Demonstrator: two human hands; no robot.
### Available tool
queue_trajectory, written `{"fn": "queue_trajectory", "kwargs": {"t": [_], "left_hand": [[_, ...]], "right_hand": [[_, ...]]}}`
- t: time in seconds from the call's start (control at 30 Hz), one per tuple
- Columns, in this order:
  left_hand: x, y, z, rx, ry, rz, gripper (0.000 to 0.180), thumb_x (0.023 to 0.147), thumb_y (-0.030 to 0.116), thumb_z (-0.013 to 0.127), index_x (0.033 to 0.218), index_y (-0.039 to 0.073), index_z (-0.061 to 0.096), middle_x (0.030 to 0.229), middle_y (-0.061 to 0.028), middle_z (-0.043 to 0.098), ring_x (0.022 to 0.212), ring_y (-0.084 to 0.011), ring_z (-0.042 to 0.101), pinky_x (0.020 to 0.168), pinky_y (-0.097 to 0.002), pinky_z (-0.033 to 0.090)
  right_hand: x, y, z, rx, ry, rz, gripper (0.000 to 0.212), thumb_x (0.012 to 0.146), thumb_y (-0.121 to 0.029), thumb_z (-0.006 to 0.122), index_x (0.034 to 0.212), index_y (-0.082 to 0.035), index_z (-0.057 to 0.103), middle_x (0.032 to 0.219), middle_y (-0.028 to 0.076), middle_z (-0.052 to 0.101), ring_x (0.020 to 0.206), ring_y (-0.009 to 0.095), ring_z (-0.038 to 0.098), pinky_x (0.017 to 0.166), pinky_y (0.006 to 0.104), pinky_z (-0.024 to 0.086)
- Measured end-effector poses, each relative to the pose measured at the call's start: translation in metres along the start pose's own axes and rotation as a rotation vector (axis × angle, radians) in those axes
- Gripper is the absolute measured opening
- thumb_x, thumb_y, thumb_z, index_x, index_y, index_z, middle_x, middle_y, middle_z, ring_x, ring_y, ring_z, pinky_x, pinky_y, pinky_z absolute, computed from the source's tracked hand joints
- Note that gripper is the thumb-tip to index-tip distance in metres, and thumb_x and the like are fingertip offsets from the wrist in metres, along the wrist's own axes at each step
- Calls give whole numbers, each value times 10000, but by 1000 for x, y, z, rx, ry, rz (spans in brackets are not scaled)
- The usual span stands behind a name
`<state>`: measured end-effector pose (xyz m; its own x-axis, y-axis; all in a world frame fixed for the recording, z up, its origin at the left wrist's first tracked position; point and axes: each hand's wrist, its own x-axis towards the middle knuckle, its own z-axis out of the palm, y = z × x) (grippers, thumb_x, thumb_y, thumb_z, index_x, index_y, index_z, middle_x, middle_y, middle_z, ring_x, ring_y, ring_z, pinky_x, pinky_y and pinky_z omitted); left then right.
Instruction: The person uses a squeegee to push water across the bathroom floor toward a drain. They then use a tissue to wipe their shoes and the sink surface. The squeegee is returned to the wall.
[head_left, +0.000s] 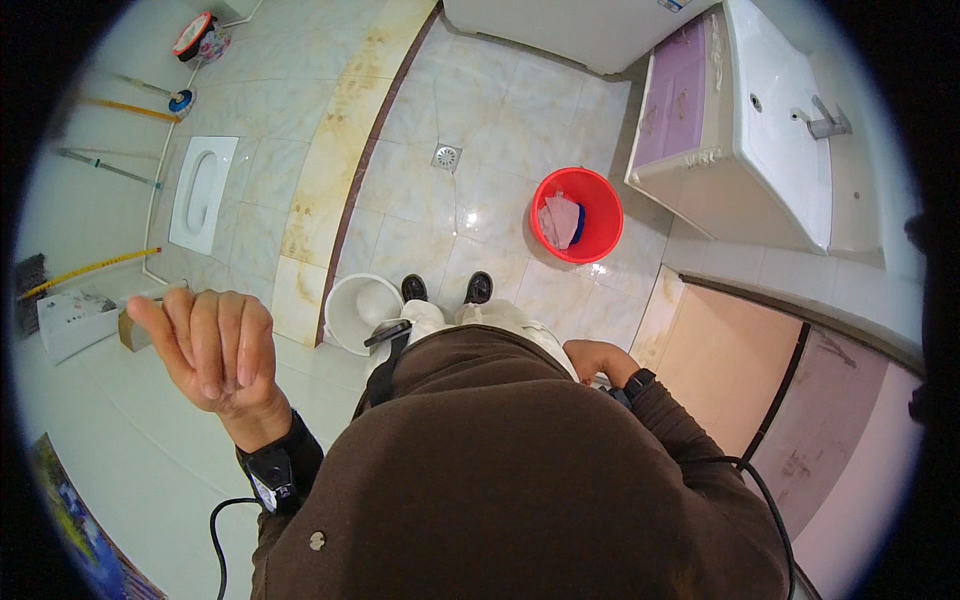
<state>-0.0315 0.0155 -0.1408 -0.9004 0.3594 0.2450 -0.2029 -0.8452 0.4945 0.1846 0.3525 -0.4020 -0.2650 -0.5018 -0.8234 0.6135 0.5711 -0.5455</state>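
Note:
My left hand [215, 345] is raised at the left, its fingers curled down toward the palm and the thumb sticking out. I see nothing held in it. A black strap with a small device [272, 478] circles that wrist. My right hand [597, 360] rests by my hip against the white trousers, its fingers hidden. Between my left hand and my feet stands a white bucket [338, 292] on the floor. Farther off to the right is a red bucket [608, 228] with a pale pink cloth [558, 218] and something blue inside.
A white washbasin [765, 160] on a purple cabinet [672, 95] stands at the right. A floor drain [446, 156] lies ahead. Beyond a raised stained ledge [315, 215] is a squat toilet [203, 195]. Long-handled tools, including a yellow pole [95, 270], lean at the left.

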Motion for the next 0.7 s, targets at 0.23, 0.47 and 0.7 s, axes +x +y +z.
{"fn": "queue_trajectory", "kwargs": {"t": [0.23, 0.47, 0.7], "left_hand": [[0, 3, -5, 167, 188, 19, 252, 915, 112, 444, 673, 121, 372, 442, 22, 406, 333, -69, 315, 389, -218, 366], [-3, 18, -14, 204, 260, 12, 192, 875, 154, 547, 892, 88, 368, 605, 24, 447, 411, -51, 368, 436, -207, 373], [27, 38, -55, 361, 368, -55, 274, 800, 237, 661, 844, 92, 433, 634, -27, 556, 365, -33, 381, 441, -201, 401]], "right_hand": [[13, 4, -5, -95, -59, 33, 165, 530, 3, 680, 676, 49, 621, 583, 115, 612, 516, 168, 595, 439, 290, 459], [26, -5, -46, 169, -73, 65, 119, 708, -99, 664, 748, 11, 644, 638, 65, 615, 566, 136, 585, 502, 263, 470], [68, -73, -105, 332, 176, -114, 219, 844, -153, 565, 991, 6, 595, 769, 94, 653, 636, 136, 611, 564, 250, 482]]}}
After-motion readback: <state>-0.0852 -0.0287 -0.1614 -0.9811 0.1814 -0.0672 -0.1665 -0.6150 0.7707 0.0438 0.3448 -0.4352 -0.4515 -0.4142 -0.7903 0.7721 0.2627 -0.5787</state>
